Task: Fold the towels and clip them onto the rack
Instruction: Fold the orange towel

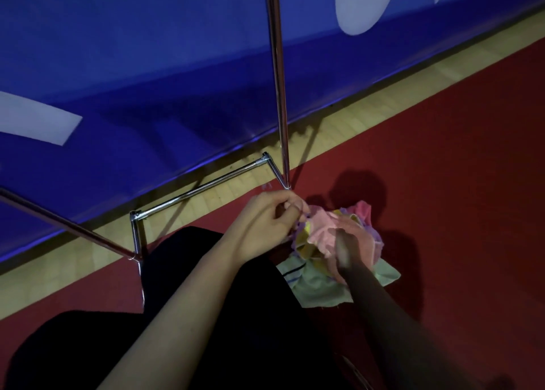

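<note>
One view only, worn on my head, wide-angle, tilted steeply down and forward. My forearms run up from the near edge to my hands over the towels [339, 251], close under the lens. Beyond them the rack [203, 187] foot sits on the floor [457, 141], and the blue banner [132, 65] fills the far side, slanting with my head.

crumpled towels [330, 242] heaped on floor, chrome rack [275, 65] just behind
</note>
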### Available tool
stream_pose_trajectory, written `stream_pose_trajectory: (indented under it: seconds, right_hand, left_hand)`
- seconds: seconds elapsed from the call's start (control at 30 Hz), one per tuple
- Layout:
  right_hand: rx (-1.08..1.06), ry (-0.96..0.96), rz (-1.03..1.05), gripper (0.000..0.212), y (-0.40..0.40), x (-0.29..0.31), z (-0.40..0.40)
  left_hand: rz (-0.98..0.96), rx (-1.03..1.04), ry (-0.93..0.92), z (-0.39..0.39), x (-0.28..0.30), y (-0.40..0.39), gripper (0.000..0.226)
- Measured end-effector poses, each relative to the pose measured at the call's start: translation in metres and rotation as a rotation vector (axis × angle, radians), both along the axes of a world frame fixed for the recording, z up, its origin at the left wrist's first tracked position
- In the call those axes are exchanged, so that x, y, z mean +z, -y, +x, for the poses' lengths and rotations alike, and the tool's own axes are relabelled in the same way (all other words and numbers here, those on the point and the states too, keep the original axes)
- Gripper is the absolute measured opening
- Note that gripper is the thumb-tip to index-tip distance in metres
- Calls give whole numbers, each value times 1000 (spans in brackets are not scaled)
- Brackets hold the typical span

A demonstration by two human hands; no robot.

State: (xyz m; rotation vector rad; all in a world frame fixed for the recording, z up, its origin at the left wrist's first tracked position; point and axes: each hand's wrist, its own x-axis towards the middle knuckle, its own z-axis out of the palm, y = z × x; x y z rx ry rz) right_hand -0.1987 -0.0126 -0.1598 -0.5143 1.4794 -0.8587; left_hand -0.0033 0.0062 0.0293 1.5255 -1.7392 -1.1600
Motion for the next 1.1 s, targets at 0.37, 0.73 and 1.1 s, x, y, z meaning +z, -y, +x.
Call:
stream_pose_trajectory:
  seconds: [0.37, 0.73, 1.1]
  right_hand:
    - [-2, 851, -186, 28, 21, 241, 44]
    - [922, 807, -497, 79, -9, 374, 222]
    - [875, 931, -319, 48, 13, 333, 308]
  left_hand:
    - [-157, 245, -284, 49, 88, -32, 18]
    - [35, 365, -590, 183, 131, -88, 48]
    - [-308, 714, -157, 259, 48, -83, 11]
